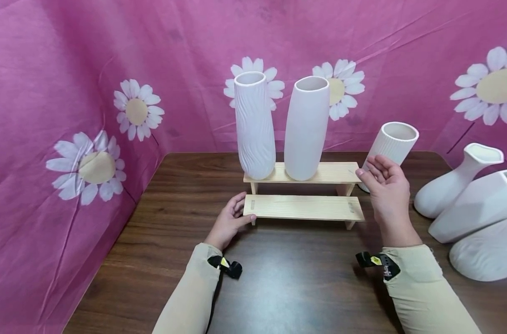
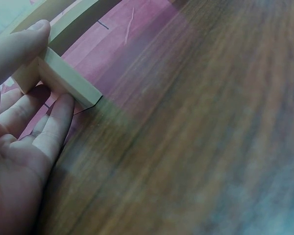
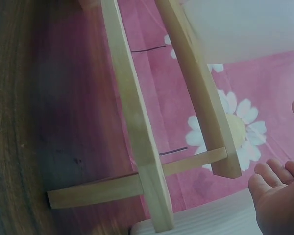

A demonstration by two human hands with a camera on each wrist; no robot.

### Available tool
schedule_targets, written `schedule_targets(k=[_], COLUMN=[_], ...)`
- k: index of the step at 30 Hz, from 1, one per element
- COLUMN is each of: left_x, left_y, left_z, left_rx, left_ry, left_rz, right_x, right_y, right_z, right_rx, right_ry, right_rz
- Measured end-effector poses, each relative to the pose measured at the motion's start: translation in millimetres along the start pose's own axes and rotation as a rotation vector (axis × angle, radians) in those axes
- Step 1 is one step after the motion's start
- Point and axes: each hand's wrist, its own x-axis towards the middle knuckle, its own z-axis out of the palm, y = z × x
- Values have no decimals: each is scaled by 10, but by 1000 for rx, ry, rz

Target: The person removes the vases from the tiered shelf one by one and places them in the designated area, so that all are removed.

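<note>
Beige sleeves (image 1: pixel 186 292) lead to the left hand (image 1: pixel 226 225), which pinches the left end of the front shelf (image 1: pixel 303 207) (probably to steady it), and to the right hand (image 1: pixel 391 199), fingers loose, holding nothing, beside the ribbed vase (image 1: pixel 391 147), while two vases (image 1: pixel 255 125) stand beyond both hands on the rear shelf (image 1: pixel 334 172).

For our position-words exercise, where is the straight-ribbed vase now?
In the head view, the straight-ribbed vase is right of the wooden stand, partly hidden behind the right hand.

Right of left fingers (image 1: pixel 236 201): stand (image 1: pixel 303 207), two vases (image 1: pixel 307 130) on rear tier (image 1: pixel 339 172) — behind right fingers (image 1: pixel 389 168): single vase (image 1: pixel 392 147); rightward: three more vases (image 1: pixel 475 206).
</note>
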Motion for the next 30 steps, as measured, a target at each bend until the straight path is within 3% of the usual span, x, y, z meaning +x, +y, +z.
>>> schedule_targets(k=[14,22,30], left_x=[-10,-19,-6], left_y=[22,15,-18], left_z=[-3,-6,-11], left_rx=[16,10,3], left_ry=[7,12,-5], left_rz=[-19,-6,4], right_x=[0,-30,-23], right_y=[-7,6,-8], right_z=[-4,7,-13], right_rx=[-11,-74,-41], right_ry=[-14,-41,-54], right_rz=[-4,2,-19])
